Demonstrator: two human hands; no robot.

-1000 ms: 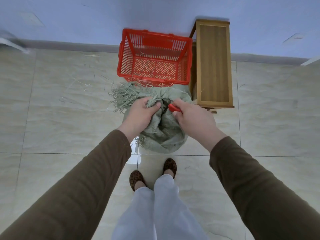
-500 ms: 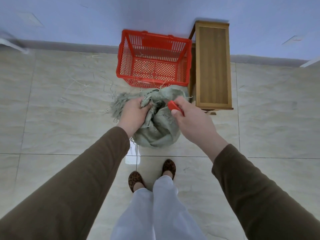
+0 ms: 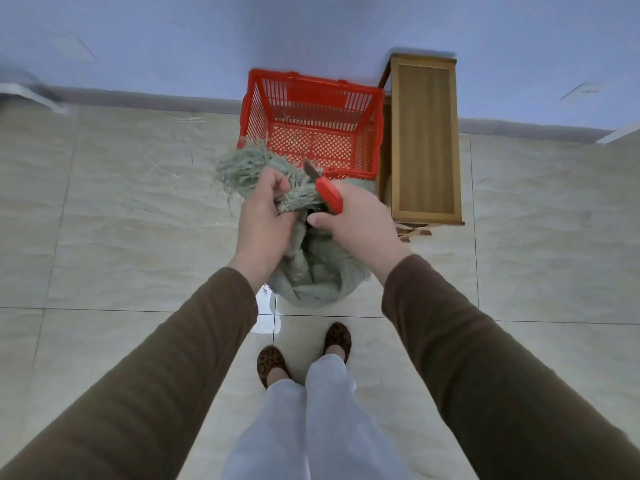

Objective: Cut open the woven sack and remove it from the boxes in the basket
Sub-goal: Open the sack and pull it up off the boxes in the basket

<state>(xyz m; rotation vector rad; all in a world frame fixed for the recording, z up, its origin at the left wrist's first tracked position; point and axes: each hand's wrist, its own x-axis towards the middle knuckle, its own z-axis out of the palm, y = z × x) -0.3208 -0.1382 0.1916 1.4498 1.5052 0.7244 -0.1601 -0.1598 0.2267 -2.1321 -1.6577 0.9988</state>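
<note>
Left hand (image 3: 265, 216) clenched around the gathered, frayed neck of a pale green woven plastic sack (image 3: 311, 275), fingers curled tight into the bunched fabric. Right hand (image 3: 356, 225) wrapped round the red handle of a small knife (image 3: 325, 195), dark blade angled up and away, tip just above the frayed strands beside the left hand. Loose green fibres fanned out from the neck toward the left, overlapping the near rim of a red plastic lattice basket (image 3: 311, 98). Body of the sack slumped on the pale marble-patterned tile floor (image 3: 121, 220), between the hands and a pair of leopard-print shoes (image 3: 304, 351), just in front of the basket. Contents of the sack hidden. Only a few stray strands visible on the basket's bottom. Basket standing against the blue wall (image 3: 207, 39), touching or nearly touching a narrow wooden stool (image 3: 424, 140) on its right side. Brown sleeves and white trousers in the foreground.
</note>
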